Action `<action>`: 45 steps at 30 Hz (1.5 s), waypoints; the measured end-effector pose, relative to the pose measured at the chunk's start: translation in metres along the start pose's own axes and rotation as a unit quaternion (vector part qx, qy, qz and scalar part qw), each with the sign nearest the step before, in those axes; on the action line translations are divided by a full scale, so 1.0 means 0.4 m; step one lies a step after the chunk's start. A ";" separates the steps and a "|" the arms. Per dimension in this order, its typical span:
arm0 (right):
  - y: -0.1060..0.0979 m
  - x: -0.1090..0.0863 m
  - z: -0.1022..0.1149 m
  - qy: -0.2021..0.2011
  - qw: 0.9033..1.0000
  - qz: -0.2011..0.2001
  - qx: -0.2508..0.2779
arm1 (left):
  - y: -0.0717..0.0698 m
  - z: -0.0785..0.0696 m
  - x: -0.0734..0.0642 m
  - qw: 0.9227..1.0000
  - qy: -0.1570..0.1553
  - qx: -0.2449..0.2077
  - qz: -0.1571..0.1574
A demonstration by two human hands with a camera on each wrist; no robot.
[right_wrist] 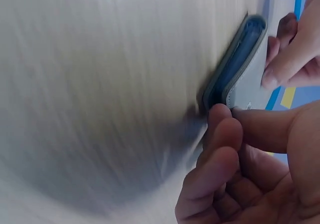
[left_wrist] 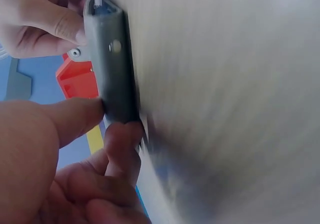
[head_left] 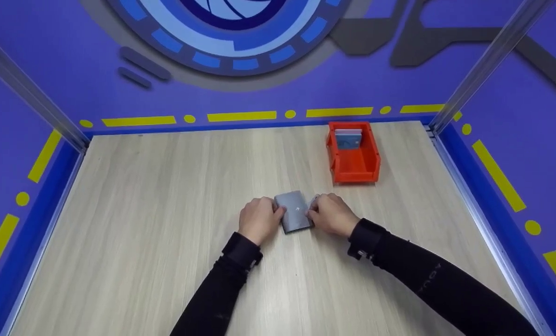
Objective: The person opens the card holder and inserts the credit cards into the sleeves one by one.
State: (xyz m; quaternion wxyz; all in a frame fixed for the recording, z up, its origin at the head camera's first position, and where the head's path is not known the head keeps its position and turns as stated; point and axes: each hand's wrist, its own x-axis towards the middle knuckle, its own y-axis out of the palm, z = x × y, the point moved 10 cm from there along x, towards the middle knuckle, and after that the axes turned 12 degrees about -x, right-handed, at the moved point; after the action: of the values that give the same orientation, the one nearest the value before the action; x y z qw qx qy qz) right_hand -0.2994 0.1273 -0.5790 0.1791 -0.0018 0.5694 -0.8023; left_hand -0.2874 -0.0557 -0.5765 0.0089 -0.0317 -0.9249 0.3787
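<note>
A grey card wallet (head_left: 296, 217) with a small light mark on its cover lies on the table between both hands. My left hand (head_left: 260, 219) grips its left edge, thumb on top and fingers below, as the wallet (left_wrist: 111, 68) in the left wrist view shows. At the opposite edge my right hand (head_left: 333, 213) pinches the wallet's closing tab, whose metal snap (left_wrist: 75, 52) shows beside the thumb. Seen from the right wrist, the folded wallet (right_wrist: 250, 78) gapes slightly, its bluish inside visible. Fingertips of the right hand (right_wrist: 235, 159) hide part of that edge.
Behind the right hand stands a red open-front bin (head_left: 356, 177) with several cards (head_left: 348, 141) upright at its back. Purple-blue panels (head_left: 259, 100) wall the wooden table (head_left: 166, 196) at the back and both sides, with metal posts at the corners.
</note>
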 end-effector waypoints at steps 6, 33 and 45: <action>0.011 -0.025 0.007 0.021 0.999 -0.030 0.014 | -0.007 -0.026 -0.018 0.998 0.023 0.051 -0.022; -0.054 0.020 -0.015 -0.033 0.999 0.016 0.029 | 0.009 -0.024 -0.049 1.000 0.001 0.029 0.007; -0.017 0.052 0.113 -0.069 0.994 0.020 -0.087 | 0.008 -0.025 -0.050 0.999 0.000 0.051 0.002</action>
State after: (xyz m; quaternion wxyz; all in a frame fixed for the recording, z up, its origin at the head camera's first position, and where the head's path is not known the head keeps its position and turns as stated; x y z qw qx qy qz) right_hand -0.3113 0.0821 -0.5612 0.2328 -0.0615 0.6235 -0.7438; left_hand -0.2671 -0.0479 -0.5716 0.0097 -0.0332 -0.9046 0.4249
